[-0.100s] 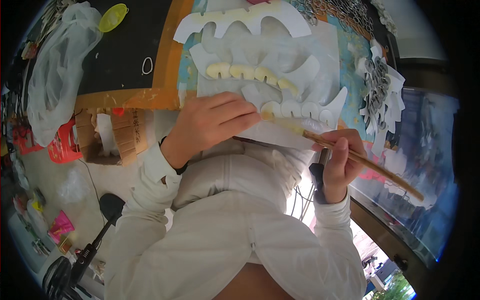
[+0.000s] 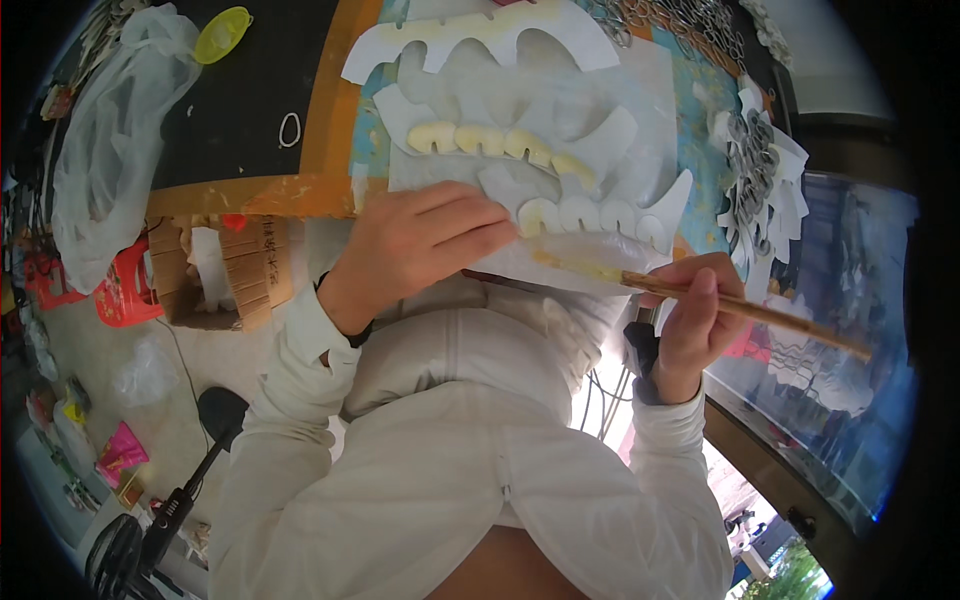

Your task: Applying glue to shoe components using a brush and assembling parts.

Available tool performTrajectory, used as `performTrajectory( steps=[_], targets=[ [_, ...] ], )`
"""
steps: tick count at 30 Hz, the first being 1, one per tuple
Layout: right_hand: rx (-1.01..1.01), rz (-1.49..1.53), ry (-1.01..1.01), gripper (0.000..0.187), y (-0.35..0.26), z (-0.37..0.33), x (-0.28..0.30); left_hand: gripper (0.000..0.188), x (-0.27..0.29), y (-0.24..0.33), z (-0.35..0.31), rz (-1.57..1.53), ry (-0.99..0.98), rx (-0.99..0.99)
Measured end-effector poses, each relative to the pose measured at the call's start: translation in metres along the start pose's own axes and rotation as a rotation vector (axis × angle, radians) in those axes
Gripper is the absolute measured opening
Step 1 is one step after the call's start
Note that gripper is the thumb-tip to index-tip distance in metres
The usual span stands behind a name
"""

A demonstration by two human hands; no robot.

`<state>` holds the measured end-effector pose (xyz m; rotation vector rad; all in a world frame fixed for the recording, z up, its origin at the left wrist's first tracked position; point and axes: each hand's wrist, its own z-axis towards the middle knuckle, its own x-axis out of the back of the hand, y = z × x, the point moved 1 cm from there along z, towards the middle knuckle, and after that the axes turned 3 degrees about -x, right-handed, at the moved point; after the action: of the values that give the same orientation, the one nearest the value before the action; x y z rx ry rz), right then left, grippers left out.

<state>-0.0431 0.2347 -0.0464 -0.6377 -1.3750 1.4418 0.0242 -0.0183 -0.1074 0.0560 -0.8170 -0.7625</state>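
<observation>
As the left hand (image 2: 430,238) sits beside a scalloped white strip (image 2: 612,217), the right hand (image 2: 700,312) wields a brush (image 2: 645,283)!
Left fingers bent together, pinching or not, I can't tell; rightward, the strip lies along the near edge of the table (image 2: 235,125), the brush's yellowed tip just nearer, its wooden handle gripped by the right fingers.

A column of dark, bold characters stood on a side flap of the brown cardboard box (image 2: 252,268) at the person's left, running down the flap and plainly recognisable as writing. Small pale marks showed on the dark fan pole (image 2: 168,522), too tiny to tell as letters, figures or buttons. Any other lettering in view was too small or blurred to read.
</observation>
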Motion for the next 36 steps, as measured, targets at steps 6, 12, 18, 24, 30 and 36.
performTrajectory(
  steps=[6, 12, 18, 24, 30, 36],
  targets=[
    [0.058, -0.019, 0.069, 0.028, 0.005, 0.014, -0.005, 0.023, 0.0, 0.0, 0.001, -0.011, -0.007, 0.003],
    [0.1, -0.218, -0.014, 0.028, 0.003, 0.01, 0.0, 0.023, 0.0, -0.001, 0.001, -0.013, 0.004, 0.008],
    [0.083, -0.107, 0.0, 0.029, -0.01, 0.006, 0.003, 0.023, -0.001, -0.002, -0.001, -0.015, 0.011, 0.007],
    [0.202, -0.355, -0.063, 0.031, 0.005, 0.009, -0.001, 0.022, -0.003, -0.004, -0.002, -0.03, 0.027, 0.009],
    [0.114, -0.072, 0.038, 0.028, -0.005, 0.006, 0.001, 0.023, -0.004, -0.003, -0.003, -0.026, 0.037, 0.007],
    [0.102, -0.201, 0.02, 0.03, 0.009, 0.005, -0.013, 0.023, -0.003, -0.004, -0.003, -0.048, 0.043, 0.002]
  ],
)
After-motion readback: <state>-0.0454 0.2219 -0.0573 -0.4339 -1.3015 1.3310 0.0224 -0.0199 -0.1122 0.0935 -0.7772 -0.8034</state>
